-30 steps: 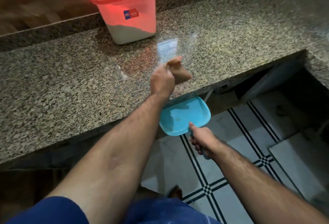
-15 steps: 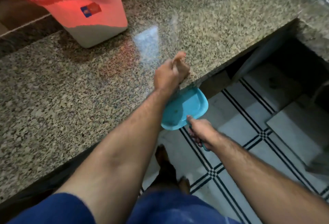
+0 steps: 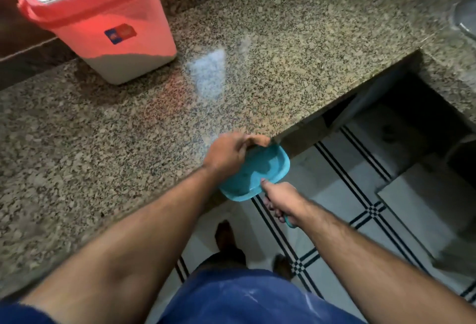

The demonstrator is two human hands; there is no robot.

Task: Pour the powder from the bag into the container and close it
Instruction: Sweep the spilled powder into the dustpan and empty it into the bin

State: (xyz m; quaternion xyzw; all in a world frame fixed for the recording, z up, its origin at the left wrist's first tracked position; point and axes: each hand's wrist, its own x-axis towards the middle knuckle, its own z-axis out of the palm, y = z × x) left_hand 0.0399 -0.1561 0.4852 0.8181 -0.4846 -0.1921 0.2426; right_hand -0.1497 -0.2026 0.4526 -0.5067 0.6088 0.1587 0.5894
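Note:
A translucent container [image 3: 108,40] with a red lid stands shut at the back left of the granite counter [image 3: 283,53], white powder filling its lower part. My right hand [image 3: 280,198] grips the handle of a blue dustpan [image 3: 257,174], held just below the counter's front edge. My left hand [image 3: 229,152] is at that edge right above the pan, fingers curled over the rim of the counter, holding nothing I can see. No powder bag is in view.
A metal vessel [image 3: 466,18] shows at the far right of the counter. Below the counter is a dark recess [image 3: 401,117]. The floor has white tiles with black stripes [image 3: 360,207]. My feet [image 3: 226,236] stand close to the counter.
My left hand has swept back across the counter to its front edge, over the dustpan. The view has shifted, so the container sits further left. The right hand keeps holding the pan.

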